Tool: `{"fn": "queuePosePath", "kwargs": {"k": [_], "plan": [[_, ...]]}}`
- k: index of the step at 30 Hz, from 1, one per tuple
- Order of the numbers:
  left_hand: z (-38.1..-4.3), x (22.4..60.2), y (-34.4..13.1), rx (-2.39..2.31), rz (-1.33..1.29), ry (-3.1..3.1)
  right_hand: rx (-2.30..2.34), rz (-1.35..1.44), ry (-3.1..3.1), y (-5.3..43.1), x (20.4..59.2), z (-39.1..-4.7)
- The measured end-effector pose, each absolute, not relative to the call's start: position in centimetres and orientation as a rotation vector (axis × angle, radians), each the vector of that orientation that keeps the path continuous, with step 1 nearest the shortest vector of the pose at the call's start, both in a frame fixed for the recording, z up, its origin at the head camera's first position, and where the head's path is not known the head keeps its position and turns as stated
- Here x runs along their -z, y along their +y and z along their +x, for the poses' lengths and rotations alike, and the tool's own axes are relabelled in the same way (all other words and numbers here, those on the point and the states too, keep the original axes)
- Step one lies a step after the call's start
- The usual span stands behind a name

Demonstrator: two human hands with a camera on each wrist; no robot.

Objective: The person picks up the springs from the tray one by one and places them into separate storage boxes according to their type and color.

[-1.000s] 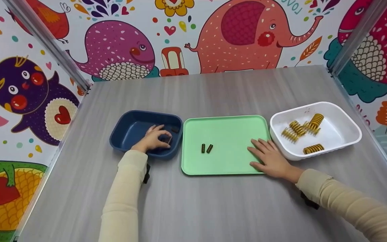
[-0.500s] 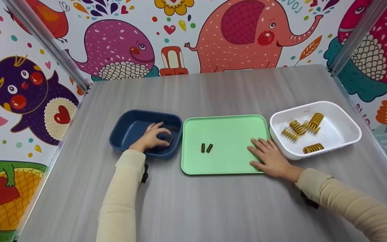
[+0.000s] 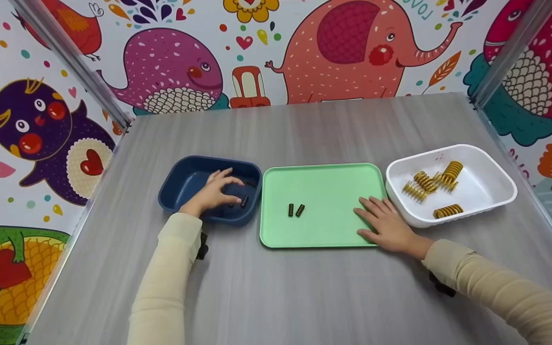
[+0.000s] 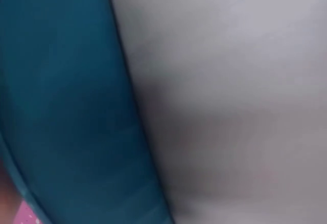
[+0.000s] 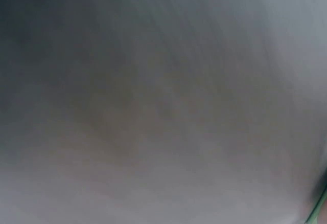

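Note:
In the head view my left hand [image 3: 212, 193] reaches into the dark blue bin [image 3: 173, 184], thumb and fingers spread apart with nothing between them. A small dark spring [image 3: 244, 201] lies on the bin floor by the thumb tip, and another dark piece shows near the bin's right wall. My right hand [image 3: 385, 225] rests with fingers spread on the right edge of the light green tray [image 3: 328, 191]. Two small dark springs, a left spring [image 3: 291, 210] and a right spring [image 3: 300, 210], lie side by side on that tray. The left wrist view shows mostly the bin's outer wall [image 4: 66, 101].
To the right of the tray stands a white bin [image 3: 487, 187] with several larger yellow springs [image 3: 424, 182] inside. All three containers sit close together on a grey wood-grain table [image 3: 304, 297]. Printed panels [image 3: 257, 52] enclose the back and sides. The right wrist view is blurred.
My left hand has drawn slightly left and its thumb has parted from the fingers, leaving the small dark spring on the blue bin's floor. The right hand has stayed on the tray.

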State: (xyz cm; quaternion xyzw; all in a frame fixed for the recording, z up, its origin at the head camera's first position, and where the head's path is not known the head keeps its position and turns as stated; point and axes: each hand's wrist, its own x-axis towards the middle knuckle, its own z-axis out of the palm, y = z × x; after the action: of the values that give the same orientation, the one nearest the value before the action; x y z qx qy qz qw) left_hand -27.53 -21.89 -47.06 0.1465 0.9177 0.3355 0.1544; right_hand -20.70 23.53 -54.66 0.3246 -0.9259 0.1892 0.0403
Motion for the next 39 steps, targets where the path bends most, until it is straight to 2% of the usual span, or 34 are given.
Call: {"fn": "queuePosePath", "kwargs": {"k": [20,32,39], "plan": [[-26.4,44.2,-19.1,-0.968,0.632,2.660,-0.586,0.987,-2.834,23.7,54.8,-20.7],[-25.3,43.2,-14.4,-0.850,0.885,2.619,-0.581,0.973,-2.854,23.6,54.7,-20.6],[-25.1,44.3,-11.6,-0.668,0.998,2.584,-0.591,0.984,-2.849,23.5,54.7,-20.7]]}}
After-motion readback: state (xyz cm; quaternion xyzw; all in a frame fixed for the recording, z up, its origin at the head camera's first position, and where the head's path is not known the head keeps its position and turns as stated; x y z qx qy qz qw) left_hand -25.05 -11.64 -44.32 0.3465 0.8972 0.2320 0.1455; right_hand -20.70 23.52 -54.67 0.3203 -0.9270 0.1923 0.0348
